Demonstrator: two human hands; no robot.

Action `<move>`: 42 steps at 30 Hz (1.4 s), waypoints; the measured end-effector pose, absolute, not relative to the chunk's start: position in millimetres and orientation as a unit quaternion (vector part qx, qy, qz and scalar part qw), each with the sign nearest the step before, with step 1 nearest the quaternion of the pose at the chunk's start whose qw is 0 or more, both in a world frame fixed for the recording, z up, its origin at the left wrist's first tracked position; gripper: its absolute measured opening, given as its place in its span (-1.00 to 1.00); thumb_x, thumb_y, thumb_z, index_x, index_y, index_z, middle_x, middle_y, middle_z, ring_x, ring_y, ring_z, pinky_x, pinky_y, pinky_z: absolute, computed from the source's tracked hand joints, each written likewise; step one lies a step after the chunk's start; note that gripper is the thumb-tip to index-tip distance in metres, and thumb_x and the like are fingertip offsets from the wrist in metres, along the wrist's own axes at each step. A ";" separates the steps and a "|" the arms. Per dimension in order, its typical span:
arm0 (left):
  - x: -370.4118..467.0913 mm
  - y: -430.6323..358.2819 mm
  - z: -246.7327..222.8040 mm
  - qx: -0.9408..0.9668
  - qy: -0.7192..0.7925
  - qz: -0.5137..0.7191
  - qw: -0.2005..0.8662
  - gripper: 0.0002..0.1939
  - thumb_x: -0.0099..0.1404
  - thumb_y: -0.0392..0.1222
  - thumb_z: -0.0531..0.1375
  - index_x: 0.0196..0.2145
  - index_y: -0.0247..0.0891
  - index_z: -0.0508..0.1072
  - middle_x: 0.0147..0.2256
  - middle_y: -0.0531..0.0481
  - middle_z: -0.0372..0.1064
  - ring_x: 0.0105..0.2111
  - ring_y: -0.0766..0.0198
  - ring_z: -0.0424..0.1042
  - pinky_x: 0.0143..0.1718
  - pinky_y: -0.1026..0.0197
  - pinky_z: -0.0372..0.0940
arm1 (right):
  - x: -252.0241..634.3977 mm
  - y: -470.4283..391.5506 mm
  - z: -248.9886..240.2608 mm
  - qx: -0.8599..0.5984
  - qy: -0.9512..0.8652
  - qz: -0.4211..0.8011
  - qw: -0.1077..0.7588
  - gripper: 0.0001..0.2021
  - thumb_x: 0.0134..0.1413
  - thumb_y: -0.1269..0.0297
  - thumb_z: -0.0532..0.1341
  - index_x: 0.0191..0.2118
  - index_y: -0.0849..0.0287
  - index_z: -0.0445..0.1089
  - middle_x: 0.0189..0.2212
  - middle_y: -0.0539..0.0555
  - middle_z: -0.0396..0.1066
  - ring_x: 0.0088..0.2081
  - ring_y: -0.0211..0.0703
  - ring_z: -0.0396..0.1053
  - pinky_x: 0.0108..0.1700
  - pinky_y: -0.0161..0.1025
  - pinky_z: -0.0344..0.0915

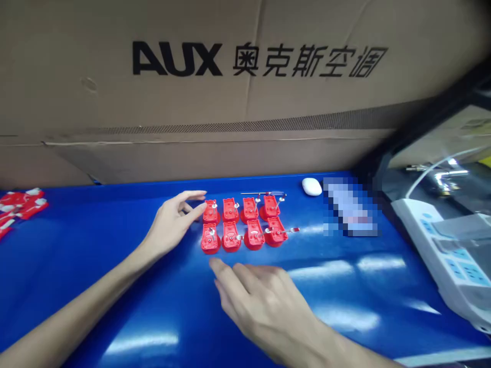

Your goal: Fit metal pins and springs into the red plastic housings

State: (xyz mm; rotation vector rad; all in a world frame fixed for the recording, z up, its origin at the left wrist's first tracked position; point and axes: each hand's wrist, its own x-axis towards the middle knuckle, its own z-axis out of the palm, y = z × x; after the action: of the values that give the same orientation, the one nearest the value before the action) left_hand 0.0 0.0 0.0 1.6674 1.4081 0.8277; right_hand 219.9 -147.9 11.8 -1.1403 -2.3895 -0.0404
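Several red plastic parts [230, 236] stand in two rows on the blue table [126, 301], close together. Small white and metal pieces sit on them, and thin metal rods stick out at the right side. My left hand [172, 221] is at the left end of the back row, thumb and index finger apart beside the nearest red part [210, 211]; whether it touches the part is unclear. My right hand [264, 301] hovers in front of the front row with its fingers bent and close together. What its fingertips hold, if anything, is hidden.
A cardboard box wall [215, 112] rises behind the table. Red and white pieces [23, 207] lie at the far left. At the back right are a white rounded case [312, 187] and a pixelated object [351, 207]. A white power strip [448, 255] lies along the right edge.
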 end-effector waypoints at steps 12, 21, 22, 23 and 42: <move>9.4 7.0 9.2 0.597 0.551 0.289 0.506 -0.53 0.28 0.04 0.47 0.04 -0.31 0.73 -0.43 -0.06 0.60 -0.56 0.33 0.33 -0.63 0.33 0.17 | 192.5 -118.4 -5.7 -0.406 -0.895 -0.126 0.134 -0.51 0.26 0.60 0.23 0.28 0.63 0.38 -0.37 0.20 0.60 -0.50 -0.10 0.48 -0.60 -0.17 0.28; -16.3 -42.1 14.6 0.545 0.572 0.267 0.552 -0.46 0.28 0.07 0.48 0.10 -0.32 0.67 -0.28 -0.13 0.67 -0.49 0.26 0.53 -0.53 0.29 0.46 | 217.1 -165.2 -2.7 -0.361 -0.912 -0.062 0.187 -0.64 0.23 0.45 0.27 0.11 0.44 0.46 -0.45 0.05 0.51 -0.56 -0.16 0.38 -0.58 -0.15 0.17; -18.0 -52.1 14.6 0.530 0.580 0.262 0.560 -0.45 0.28 0.07 0.49 0.11 -0.30 0.66 -0.26 -0.13 0.68 -0.50 0.26 0.54 -0.52 0.29 0.48 | 223.6 -171.4 -3.6 -0.360 -0.912 -0.043 0.191 -0.65 0.22 0.45 0.26 0.11 0.42 0.46 -0.44 0.05 0.51 -0.56 -0.16 0.37 -0.57 -0.15 0.17; -18.6 -62.5 14.3 0.519 0.586 0.259 0.566 -0.44 0.28 0.10 0.49 0.11 -0.29 0.66 -0.26 -0.13 0.69 -0.51 0.26 0.55 -0.50 0.27 0.50 | 230.7 -177.1 -4.6 -0.357 -0.913 -0.033 0.193 -0.62 0.21 0.48 0.24 0.14 0.43 0.45 -0.45 0.03 0.49 -0.55 -0.16 0.37 -0.56 -0.14 0.16; 45.1 -134.3 2.9 0.504 0.550 0.226 0.626 -0.40 0.39 0.24 0.40 0.15 -0.26 0.54 -0.44 0.04 0.51 -0.50 0.21 0.53 -0.41 0.20 0.51 | 310.7 -199.1 -1.8 -0.384 -0.902 -0.017 0.195 -0.49 0.49 0.56 -0.22 0.34 0.49 0.27 -0.49 0.01 0.46 -0.56 -0.15 0.40 -0.55 -0.14 0.24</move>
State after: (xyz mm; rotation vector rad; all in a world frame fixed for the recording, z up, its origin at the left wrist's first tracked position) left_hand 45.1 -134.3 2.9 1.1565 1.2617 0.5178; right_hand 310.7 -199.1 -1.8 -1.0766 -2.5301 -0.0490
